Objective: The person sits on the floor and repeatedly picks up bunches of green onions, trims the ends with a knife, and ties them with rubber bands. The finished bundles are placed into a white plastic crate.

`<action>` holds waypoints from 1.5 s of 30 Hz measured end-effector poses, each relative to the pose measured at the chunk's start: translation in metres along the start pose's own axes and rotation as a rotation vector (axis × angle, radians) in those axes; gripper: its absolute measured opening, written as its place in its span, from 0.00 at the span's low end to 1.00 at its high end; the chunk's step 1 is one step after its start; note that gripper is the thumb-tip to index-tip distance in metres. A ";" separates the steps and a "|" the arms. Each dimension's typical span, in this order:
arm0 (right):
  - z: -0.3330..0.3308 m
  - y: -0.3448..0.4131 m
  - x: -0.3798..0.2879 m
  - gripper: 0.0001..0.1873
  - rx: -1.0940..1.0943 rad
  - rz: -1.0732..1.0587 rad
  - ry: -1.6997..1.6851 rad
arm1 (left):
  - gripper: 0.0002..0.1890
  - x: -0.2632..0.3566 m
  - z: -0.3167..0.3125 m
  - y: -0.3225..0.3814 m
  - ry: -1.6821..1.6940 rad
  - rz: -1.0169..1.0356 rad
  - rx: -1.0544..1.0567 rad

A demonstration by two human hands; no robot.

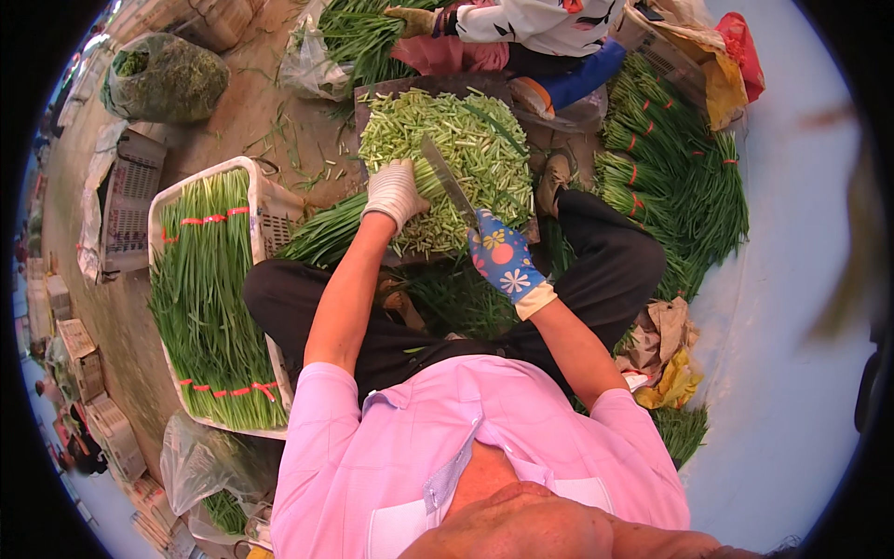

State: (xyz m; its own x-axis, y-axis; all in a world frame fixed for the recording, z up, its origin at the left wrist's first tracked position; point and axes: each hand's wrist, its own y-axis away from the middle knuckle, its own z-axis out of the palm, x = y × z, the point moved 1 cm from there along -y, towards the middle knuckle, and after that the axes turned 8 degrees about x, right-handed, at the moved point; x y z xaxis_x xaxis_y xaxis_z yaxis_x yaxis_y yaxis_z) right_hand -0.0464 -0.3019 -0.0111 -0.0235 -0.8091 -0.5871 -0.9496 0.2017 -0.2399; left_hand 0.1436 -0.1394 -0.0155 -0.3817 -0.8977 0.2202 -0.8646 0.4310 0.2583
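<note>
My left hand [395, 193], in a white knit glove, grips a bundle of long green stalks [328, 227] that look like garlic chives. Their pale ends point right, toward the blade. My right hand [504, 258], in a blue flowered glove with a cream cuff, is closed around the handle of a knife [447, 176]. The handle is hidden in the glove, and the long blade slants up and left just right of the stalks. A broad heap of short cut stalk pieces [447, 133] covers most of a dark board [367, 105] before me.
At left stands a white plastic crate [248, 168] of chives tied with red bands. More banded bunches [670, 168] lie at right by a pale blue wall [782, 230]. Across the board, a co-worker's gloved hand [412, 22] touches greens. Stuffed bags [167, 77] stand at the upper left.
</note>
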 end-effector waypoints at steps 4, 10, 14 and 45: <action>0.006 0.009 0.001 0.12 -0.027 0.034 -0.027 | 0.40 -0.001 0.002 0.002 0.020 0.014 0.058; 0.030 0.000 0.017 0.11 -0.238 0.184 0.028 | 0.40 -0.001 0.010 -0.003 -0.026 0.033 0.052; 0.062 -0.045 0.017 0.15 -0.162 -0.019 -0.213 | 0.39 0.001 0.006 -0.008 -0.021 0.019 0.009; 0.048 -0.060 -0.137 0.22 -1.066 0.668 -2.194 | 0.51 -0.029 -0.063 0.246 0.140 0.331 1.048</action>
State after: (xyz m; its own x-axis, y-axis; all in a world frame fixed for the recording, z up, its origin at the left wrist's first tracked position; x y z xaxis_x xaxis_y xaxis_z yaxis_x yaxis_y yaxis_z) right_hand 0.0288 -0.1768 0.0464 -0.6711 0.7290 -0.1345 -0.7406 -0.6676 0.0767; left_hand -0.0374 -0.0010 0.1011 -0.6620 -0.7058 0.2522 -0.5999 0.2973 -0.7428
